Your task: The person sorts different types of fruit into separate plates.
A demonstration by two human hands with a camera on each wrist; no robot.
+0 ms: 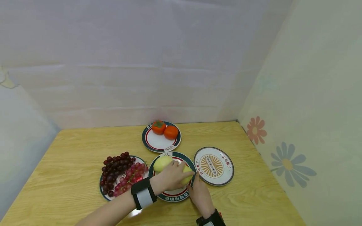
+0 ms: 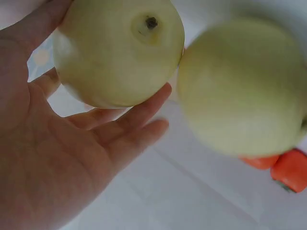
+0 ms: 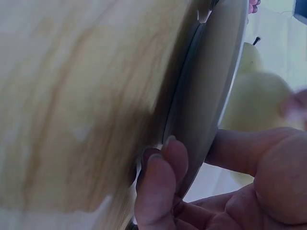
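Two pale yellow-green pears are on a dark-rimmed plate (image 1: 173, 198) at the middle front. My left hand (image 1: 169, 176) reaches over the plate and holds the right pear (image 1: 186, 180), thumb and fingers around its sides. In the left wrist view, that pear (image 2: 115, 52) shows its dark end spot, and the other pear (image 2: 240, 91) sits beside it. My right hand (image 1: 201, 195) grips the plate's right edge. In the right wrist view, its thumb is above the rim and the fingertips (image 3: 156, 184) are under the plate's underside (image 3: 208, 81).
Left is a plate with dark grapes (image 1: 114, 171) and red grapes (image 1: 133, 175). Behind stands a plate (image 1: 152, 144) holding two persimmons (image 1: 171, 132). A white plate (image 1: 214, 165) with a sunburst print lies close on the right. Walls border the wooden table (image 1: 70, 163).
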